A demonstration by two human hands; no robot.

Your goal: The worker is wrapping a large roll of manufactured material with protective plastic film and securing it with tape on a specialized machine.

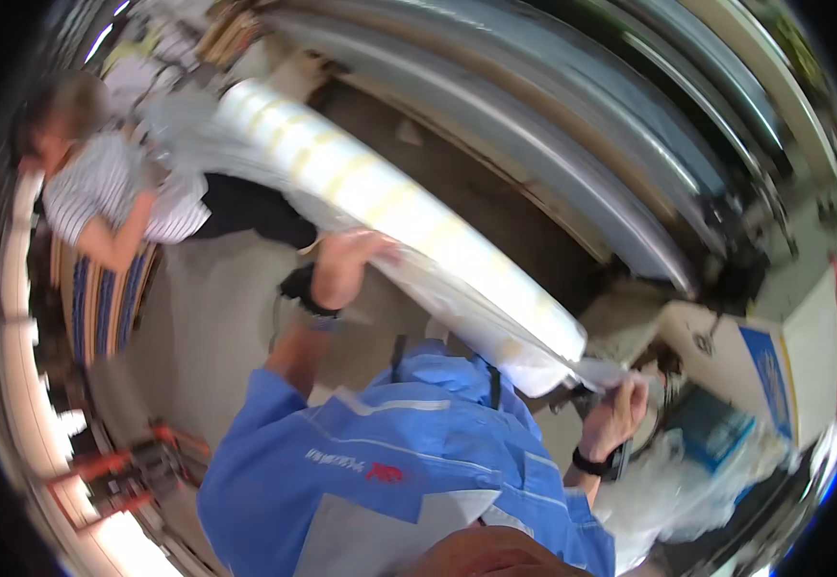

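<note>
A long white roll (409, 207) with pale yellow bands slants across the middle, from far left to near right. Clear plastic film (437, 293) lies along its near side and bunches at its right end. My left hand (346, 264) is closed on the film's edge beside the middle of the roll, its fingers slightly blurred and partly under a shiny fold. Past the roll's right end, my right hand (615, 418) pinches a gathered corner of the same film. Dark bands circle both wrists.
Large grey machine rollers (495, 125) run behind the white roll. At left, another person (120, 192) in a striped top stands by the roll's far end, near more film. A cream machine housing (726, 356), a blue box (716, 428) and crumpled clear plastic (668, 490) are at right. A red frame (120, 471) stands lower left.
</note>
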